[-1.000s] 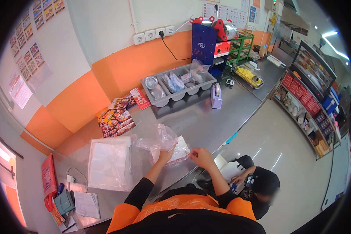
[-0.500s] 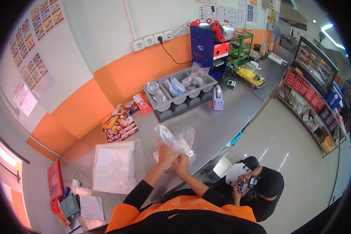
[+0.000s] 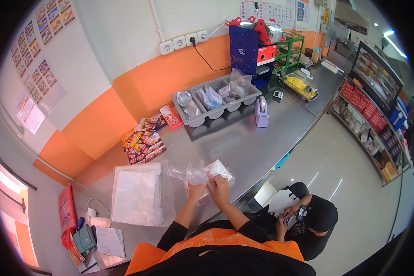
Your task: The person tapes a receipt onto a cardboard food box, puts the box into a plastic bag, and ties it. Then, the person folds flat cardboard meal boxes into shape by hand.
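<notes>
A clear plastic bag (image 3: 196, 172) is bunched above the steel worktop, close to its front edge. My left hand (image 3: 196, 191) is closed round the gathered part of the bag. Beside it, my right hand (image 3: 219, 187) has its fingers bent and pinched at the bag's edge. A white box-like packet (image 3: 217, 169) shows just beyond my right hand, under or inside the plastic; which one I cannot tell. To the left, a stack of clear plastic bags (image 3: 136, 193) lies flat on the worktop.
A grey divided bin (image 3: 202, 122) stands by the wall, with a purple tape dispenser (image 3: 261, 117) to its right. Leaflets (image 3: 142, 146) lie behind the bag stack. A crouching person (image 3: 315, 225) in black is low on the right, beside the worktop (image 3: 230, 142).
The plastic has sunk and bunched toward my left hand, uncovering more of the white packet. My right hand has moved slightly right and up, away from the left. The view has shifted slightly.
</notes>
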